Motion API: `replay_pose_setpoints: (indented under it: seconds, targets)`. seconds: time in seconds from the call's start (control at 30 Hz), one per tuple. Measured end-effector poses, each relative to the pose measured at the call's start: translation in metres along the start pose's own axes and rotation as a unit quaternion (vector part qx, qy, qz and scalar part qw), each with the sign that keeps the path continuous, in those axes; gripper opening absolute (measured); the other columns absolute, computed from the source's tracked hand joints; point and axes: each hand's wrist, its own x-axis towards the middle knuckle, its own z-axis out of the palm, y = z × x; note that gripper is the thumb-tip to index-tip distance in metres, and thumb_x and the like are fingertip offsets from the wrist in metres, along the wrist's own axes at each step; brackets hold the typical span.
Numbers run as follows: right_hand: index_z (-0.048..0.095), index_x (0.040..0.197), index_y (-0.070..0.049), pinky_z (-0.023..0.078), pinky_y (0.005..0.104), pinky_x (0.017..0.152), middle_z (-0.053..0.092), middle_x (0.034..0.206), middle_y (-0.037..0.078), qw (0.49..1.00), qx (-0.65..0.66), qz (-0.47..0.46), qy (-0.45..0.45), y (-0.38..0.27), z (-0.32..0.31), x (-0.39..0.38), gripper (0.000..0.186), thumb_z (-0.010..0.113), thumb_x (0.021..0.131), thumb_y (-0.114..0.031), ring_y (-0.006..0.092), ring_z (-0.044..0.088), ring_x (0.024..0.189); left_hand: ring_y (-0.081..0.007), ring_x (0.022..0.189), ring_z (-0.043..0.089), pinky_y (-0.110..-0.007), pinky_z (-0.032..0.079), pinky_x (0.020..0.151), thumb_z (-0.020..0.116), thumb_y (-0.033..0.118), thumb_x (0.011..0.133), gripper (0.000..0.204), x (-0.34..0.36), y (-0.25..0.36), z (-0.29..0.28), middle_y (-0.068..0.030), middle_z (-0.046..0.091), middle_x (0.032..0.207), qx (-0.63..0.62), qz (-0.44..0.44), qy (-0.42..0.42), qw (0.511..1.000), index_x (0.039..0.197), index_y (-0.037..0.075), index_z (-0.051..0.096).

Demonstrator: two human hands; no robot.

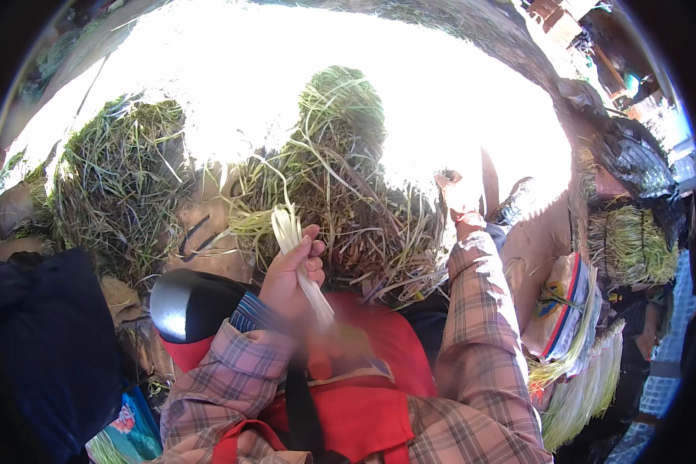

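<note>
My left hand (290,280) is closed round a small bunch of pale, whitish stalks (288,230), held upright and slightly tilted in front of my lap. Yellow-green leaves trail from the bunch towards the loose heap. My right arm reaches forward to the right of the large heap of green and brown stalks (348,193). Strong sunlight washes out my right hand (465,207), so its fingers and anything in them cannot be made out.
Another tangled heap of green stalks (124,185) lies at the left. At the right are a tied green bundle (634,243), a printed sack (555,305) and long pale stalks (595,379). Dark cloth (46,348) hangs at the lower left. Glare covers the far ground.
</note>
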Motion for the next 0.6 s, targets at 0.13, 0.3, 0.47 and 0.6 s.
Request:
replay_pose_setpoints:
  seconds: [0.13,0.3,0.47,0.6]
  targets:
    - [0.060,0.085,-0.003,0.038,0.0199,0.063,0.055,0.071,-0.003,0.924,0.375,0.053,0.058,-0.023,-0.042,0.000,0.008,0.055,0.079,-0.006,0.0060,0.048,0.067,-0.0065,0.057,0.045,-0.018,0.038,0.048,0.052,0.012,0.085,0.014,0.001,0.005,0.002,-0.0027,0.052,0.078,0.086,0.084,-0.044,0.992,0.099,0.009,0.048]
    - [0.053,0.099,-0.002,0.041,0.0254,0.068,0.055,0.086,0.003,0.936,0.257,-0.066,0.231,-0.084,-0.096,-0.022,0.024,0.056,0.082,-0.018,0.0099,0.048,0.073,-0.0089,0.059,0.048,-0.020,0.039,0.048,0.059,0.009,0.080,0.019,0.001,0.010,0.011,-0.0062,0.054,0.076,0.122,0.136,-0.060,0.981,0.095,0.009,0.047]
    - [0.058,0.097,-0.002,0.045,0.0266,0.059,0.060,0.077,0.009,0.949,0.198,-0.216,-0.114,-0.131,-0.050,-0.109,0.020,0.054,0.082,-0.015,0.0180,0.056,0.062,-0.0114,0.070,0.052,-0.020,0.041,0.049,0.061,0.005,0.077,0.021,-0.001,0.016,0.011,-0.0071,0.056,0.091,0.166,0.181,-0.033,0.969,0.092,0.011,0.047]
    - [0.057,0.097,-0.003,0.044,0.0273,0.058,0.057,0.076,0.010,0.931,0.118,-0.322,-0.125,-0.146,-0.021,-0.146,0.020,0.057,0.077,-0.006,0.0184,0.054,0.063,-0.0117,0.080,0.054,-0.020,0.041,0.051,0.062,0.005,0.076,0.020,-0.002,0.017,0.007,-0.0053,0.055,0.099,0.198,0.209,0.013,0.958,0.089,0.013,0.048]
